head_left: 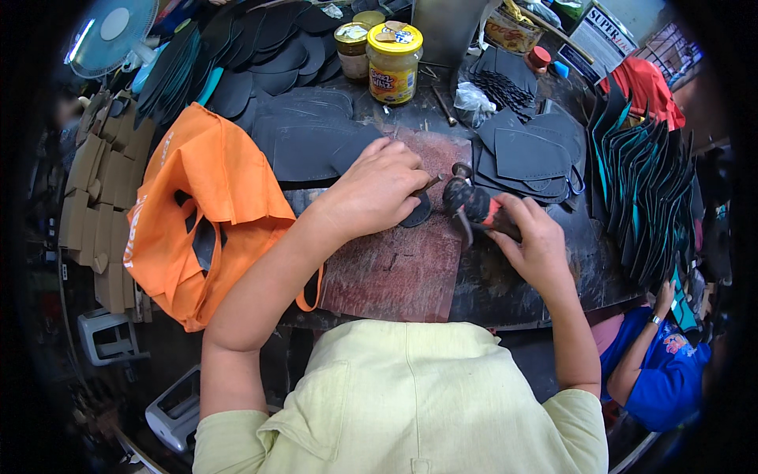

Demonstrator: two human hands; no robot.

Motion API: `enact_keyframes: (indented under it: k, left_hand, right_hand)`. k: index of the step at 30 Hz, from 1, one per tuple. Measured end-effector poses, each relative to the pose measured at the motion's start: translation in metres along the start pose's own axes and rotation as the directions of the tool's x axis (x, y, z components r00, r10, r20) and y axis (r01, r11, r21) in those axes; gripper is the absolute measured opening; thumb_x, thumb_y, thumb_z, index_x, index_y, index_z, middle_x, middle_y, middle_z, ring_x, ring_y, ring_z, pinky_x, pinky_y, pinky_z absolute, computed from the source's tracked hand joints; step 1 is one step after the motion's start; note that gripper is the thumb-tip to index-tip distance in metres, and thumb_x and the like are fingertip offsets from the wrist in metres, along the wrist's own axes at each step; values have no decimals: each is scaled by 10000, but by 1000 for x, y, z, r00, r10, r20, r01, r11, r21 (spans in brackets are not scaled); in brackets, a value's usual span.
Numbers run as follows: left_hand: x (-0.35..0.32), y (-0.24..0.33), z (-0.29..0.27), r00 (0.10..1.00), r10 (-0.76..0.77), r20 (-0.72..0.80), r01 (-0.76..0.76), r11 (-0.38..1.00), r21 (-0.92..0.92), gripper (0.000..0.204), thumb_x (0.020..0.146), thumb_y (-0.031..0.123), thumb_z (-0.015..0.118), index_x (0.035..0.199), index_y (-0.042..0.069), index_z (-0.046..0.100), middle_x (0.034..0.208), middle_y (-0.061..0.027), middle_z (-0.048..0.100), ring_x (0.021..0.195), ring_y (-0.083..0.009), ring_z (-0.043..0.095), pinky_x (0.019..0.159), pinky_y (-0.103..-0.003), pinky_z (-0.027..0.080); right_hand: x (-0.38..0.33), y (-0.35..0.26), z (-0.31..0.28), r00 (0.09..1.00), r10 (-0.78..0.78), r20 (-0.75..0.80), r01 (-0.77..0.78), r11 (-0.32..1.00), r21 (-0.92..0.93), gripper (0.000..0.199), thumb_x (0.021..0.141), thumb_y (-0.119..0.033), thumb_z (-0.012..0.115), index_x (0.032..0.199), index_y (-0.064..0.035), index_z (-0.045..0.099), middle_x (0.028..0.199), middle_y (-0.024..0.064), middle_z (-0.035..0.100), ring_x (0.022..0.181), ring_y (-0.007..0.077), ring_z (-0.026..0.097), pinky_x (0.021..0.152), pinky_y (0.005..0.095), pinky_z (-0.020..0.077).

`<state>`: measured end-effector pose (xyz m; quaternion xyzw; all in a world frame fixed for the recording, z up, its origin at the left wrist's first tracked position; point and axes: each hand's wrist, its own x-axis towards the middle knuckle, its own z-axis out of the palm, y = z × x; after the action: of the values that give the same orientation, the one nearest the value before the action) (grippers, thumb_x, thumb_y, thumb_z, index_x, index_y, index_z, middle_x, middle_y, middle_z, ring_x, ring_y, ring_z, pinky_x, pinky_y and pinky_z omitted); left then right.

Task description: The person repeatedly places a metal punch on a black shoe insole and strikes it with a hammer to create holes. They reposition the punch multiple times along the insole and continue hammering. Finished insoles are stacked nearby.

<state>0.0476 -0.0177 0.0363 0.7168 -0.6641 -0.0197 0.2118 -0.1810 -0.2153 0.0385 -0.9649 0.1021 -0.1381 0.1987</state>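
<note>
One dark hammer (474,204), round-faced, with a small red patch

Dark table (513,276) bears reddish board (395,276); black cut pieces (533,154); yellow-lidded jar (393,71).

Lettering (392,82) marks a yellow-lidded jar (394,57) beyond the left fingers (411,180) and a white panel (598,41) well beyond the right fingers (517,212). White letters (136,225) edge an orange bag (237,166) left of both.
</note>
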Motion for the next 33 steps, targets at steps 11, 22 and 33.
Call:
enact_keyframes:
  k: [11, 22, 33]
  left_hand:
    - [-25, 11, 3, 783, -534, -319, 238, 731, -639, 143, 961, 90, 718, 939, -36, 656, 973, -101, 613, 837, -198, 651, 729, -304, 532]
    - [-44, -6, 7, 743, -552, -379, 366, 809, -461, 93, 970, 63, 708, 956, -29, 696, 940, -83, 680, 798, -135, 676, 738, -302, 574]
    - [-9, -28, 48, 806, -523, -277, 363, 806, -467, 166, 967, 125, 729, 993, -37, 704, 866, -172, 747, 766, -252, 760, 687, -339, 580]
  right_hand:
    - [-6, 12, 23, 999, 12, 38, -11, 1000, -17, 564, 799, -163, 831, 1320, -71, 635, 1057, 139, 618, 999, 360, 602, 873, 465, 484]
    - [-1, 7, 8, 992, 91, 87, -106, 979, 175, 504, 855, -108, 804, 1301, -13, 590, 1068, 198, 694, 966, 407, 688, 864, 428, 543]
    - [15, -13, 7, 936, 165, 310, -214, 968, 132, 448, 964, -183, 724, 1329, -26, 516, 1057, 284, 703, 1016, 525, 648, 829, 508, 537]
